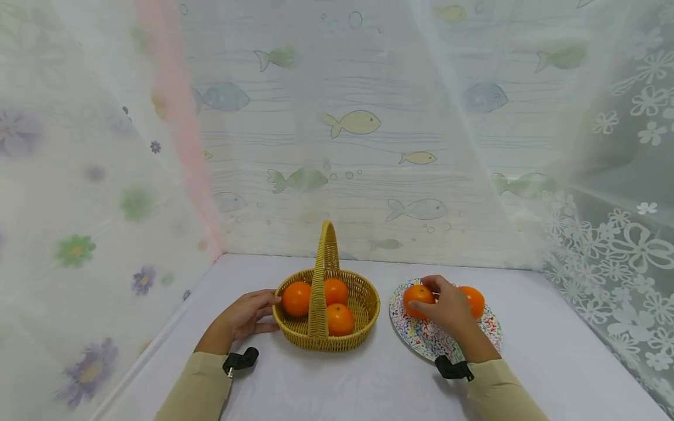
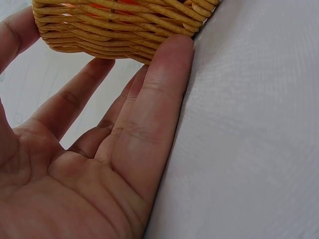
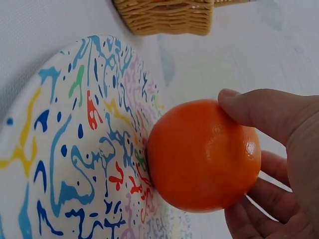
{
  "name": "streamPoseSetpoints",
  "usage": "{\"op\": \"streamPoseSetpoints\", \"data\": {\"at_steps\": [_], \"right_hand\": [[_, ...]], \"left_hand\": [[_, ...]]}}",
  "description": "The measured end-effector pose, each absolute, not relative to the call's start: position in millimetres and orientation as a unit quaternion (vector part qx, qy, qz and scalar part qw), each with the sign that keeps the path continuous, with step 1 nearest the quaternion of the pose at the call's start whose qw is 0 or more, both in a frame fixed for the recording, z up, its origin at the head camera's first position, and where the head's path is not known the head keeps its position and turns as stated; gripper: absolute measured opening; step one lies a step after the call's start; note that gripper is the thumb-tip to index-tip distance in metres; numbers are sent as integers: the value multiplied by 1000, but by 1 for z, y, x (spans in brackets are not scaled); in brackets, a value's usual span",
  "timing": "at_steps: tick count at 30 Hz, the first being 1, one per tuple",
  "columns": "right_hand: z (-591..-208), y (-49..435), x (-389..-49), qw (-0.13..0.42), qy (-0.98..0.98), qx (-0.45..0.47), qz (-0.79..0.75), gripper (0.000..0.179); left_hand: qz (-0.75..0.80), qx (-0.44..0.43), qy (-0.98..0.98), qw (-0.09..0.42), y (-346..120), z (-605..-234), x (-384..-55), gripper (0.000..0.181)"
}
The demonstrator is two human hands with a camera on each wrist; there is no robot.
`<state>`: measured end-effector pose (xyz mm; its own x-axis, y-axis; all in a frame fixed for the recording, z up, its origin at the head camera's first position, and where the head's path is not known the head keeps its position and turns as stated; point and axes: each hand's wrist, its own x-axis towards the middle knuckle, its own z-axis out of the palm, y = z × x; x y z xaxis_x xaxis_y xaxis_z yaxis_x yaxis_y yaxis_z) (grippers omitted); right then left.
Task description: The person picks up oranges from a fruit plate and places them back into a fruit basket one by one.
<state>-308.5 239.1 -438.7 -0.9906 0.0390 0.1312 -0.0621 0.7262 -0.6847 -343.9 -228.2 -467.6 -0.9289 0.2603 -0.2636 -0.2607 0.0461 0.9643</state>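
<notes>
A yellow wicker basket (image 1: pixel 337 344) with a tall arched handle stands mid-table, holding three oranges (image 1: pixel 340 320). At its left side, my left hand (image 1: pixel 247 316) touches the woven wall with extended fingertips; the left wrist view shows one finger (image 2: pixel 154 94) lying along the cloth against the weave (image 2: pixel 114 32). My right hand (image 1: pixel 450 310) holds a smooth orange (image 3: pixel 202 157) over the speckled plate (image 1: pixel 421 339), thumb on one side and fingers on the other. The fruit appears to touch the plate. Another orange (image 1: pixel 474 302) lies on the plate, partly hidden behind the right hand.
White cloth covers the table (image 1: pixel 326 386). Behind it hangs a pale curtain (image 1: pixel 358 152) printed with fish, with sheer flowered fabric (image 1: pixel 626 275) at the right and a flowered curtain (image 1: pixel 79 251) at the left. The basket and plate stand a short gap apart.
</notes>
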Motion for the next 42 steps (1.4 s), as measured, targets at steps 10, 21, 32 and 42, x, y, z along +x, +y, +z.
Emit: {"op": "streamPoseSetpoints", "data": {"at_steps": [10, 21, 32, 42], "right_hand": [[-442, 239, -309, 57, -923, 7, 380, 65], [-445, 241, -309, 44, -920, 0, 390, 72], [-446, 242, -310, 33, -921, 8, 388, 79], [-449, 244, -308, 31, -925, 4, 378, 84]], "left_hand": [[691, 4, 697, 193, -230, -467, -344, 57], [690, 4, 698, 190, -229, -466, -343, 58], [687, 14, 700, 194, -231, -465, -343, 59], [687, 10, 699, 195, -231, -466, -343, 59]]}}
